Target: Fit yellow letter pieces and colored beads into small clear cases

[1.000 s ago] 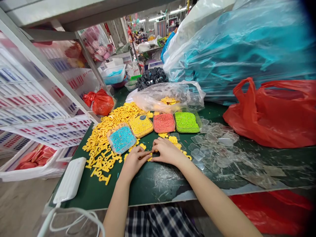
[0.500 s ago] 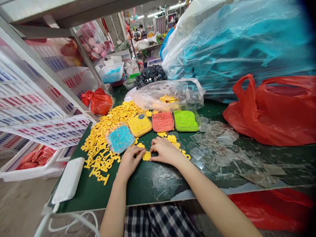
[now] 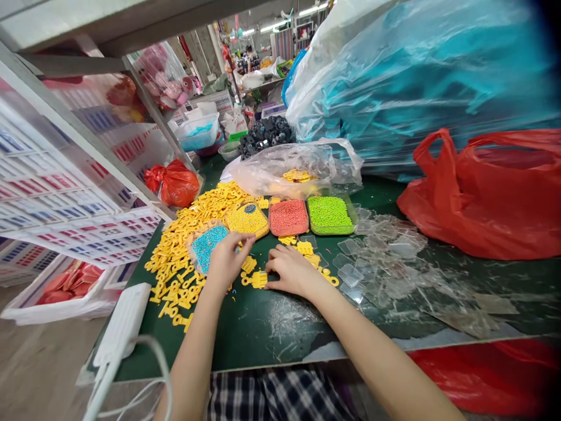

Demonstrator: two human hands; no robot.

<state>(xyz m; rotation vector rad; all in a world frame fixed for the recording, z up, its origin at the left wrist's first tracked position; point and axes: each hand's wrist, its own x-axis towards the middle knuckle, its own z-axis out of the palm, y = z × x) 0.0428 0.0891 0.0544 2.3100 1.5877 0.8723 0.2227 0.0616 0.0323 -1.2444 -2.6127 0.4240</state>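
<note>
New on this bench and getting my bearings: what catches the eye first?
Four bead trays, blue, yellow, pink and green, sit in a row, with a heap of yellow pieces to their left. The left hand is over the blue tray, the right hand beside it on the table. A red bag and teal bundle fill the right.

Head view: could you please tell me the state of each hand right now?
Left hand: fingers curled over the blue bead tray; grip cannot be told.
Right hand: open, fingertips pressing the yellow piece.
</note>
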